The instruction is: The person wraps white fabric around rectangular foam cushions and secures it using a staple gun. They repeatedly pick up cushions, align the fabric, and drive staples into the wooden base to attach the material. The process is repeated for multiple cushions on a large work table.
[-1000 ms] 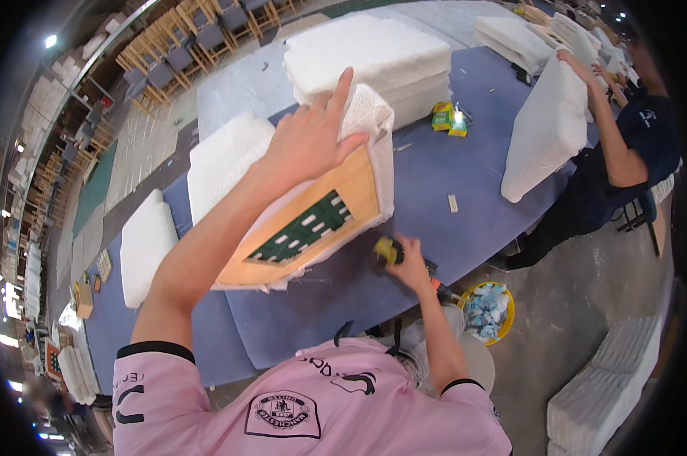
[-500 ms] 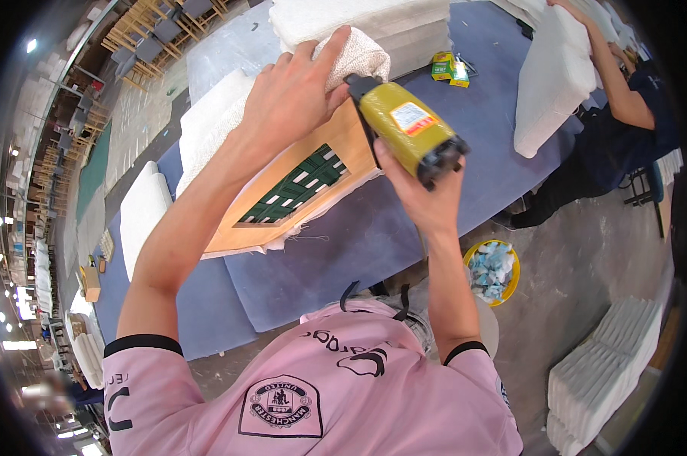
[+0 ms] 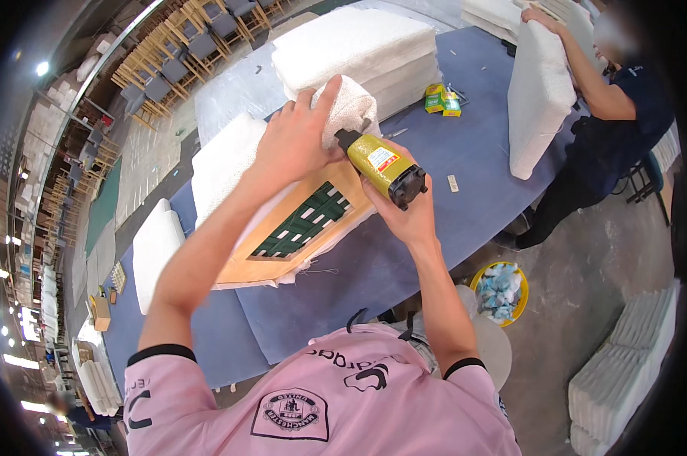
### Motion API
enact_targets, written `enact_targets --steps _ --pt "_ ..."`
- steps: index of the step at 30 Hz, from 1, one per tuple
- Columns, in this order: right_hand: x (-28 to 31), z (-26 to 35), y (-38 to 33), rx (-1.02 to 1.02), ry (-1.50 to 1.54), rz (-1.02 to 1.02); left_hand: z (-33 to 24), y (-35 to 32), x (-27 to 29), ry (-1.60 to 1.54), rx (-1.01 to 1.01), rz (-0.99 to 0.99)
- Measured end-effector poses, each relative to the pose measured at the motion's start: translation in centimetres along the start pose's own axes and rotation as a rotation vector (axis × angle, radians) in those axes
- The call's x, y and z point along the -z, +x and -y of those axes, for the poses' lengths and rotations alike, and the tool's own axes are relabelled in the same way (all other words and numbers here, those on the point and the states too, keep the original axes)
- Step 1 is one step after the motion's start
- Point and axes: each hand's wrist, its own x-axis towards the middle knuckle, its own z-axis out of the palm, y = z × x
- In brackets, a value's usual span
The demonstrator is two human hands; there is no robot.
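Note:
A seat cushion covered in white fabric stands tilted on edge, its light wooden frame (image 3: pixel 241 267) and dark green woven webbing (image 3: pixel 298 222) facing me. My left hand (image 3: pixel 298 140) is wrapped over its top corner, pressing the white fabric (image 3: pixel 354 102) there. In my right hand (image 3: pixel 410 222) is a yellow and black staple gun (image 3: pixel 381 161), gripped from below. The gun's black nose meets the frame near the corner, beside my left fingers; exactly where it touches is hidden.
Stacked white cushions (image 3: pixel 358 45) stand behind on the blue-covered table (image 3: pixel 465 137). Green-yellow boxes (image 3: pixel 442 100) lie at their right. A person at the right holds another white cushion (image 3: pixel 541 91). A yellow tub of scraps (image 3: pixel 501 292) and piled white cushions (image 3: pixel 625 372) are on the floor.
The staple gun's nose has shifted slightly down and left along the corner, with my right hand following. My left hand keeps its hold. The view has shifted a little.

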Motion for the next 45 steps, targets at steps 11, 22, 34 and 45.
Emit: enact_targets --steps 11,22,34,45 --pt "1.1 1.0 -7.5 0.115 -0.086 0.059 -2.9 -1.3 6.5 -0.263 -0.030 0.270" --pt "1.2 0.8 -7.3 0.130 -0.145 -0.026 0.7 5.7 0.5 -0.994 0.413 0.650" --pt "0.0 -0.6 -6.7 0.098 -0.099 0.075 -3.6 1.1 0.3 -0.405 0.160 0.122" --pt "2.2 -0.2 -6.0 -0.028 0.048 -0.049 -3.7 -0.1 0.5 -0.149 -0.058 0.018"
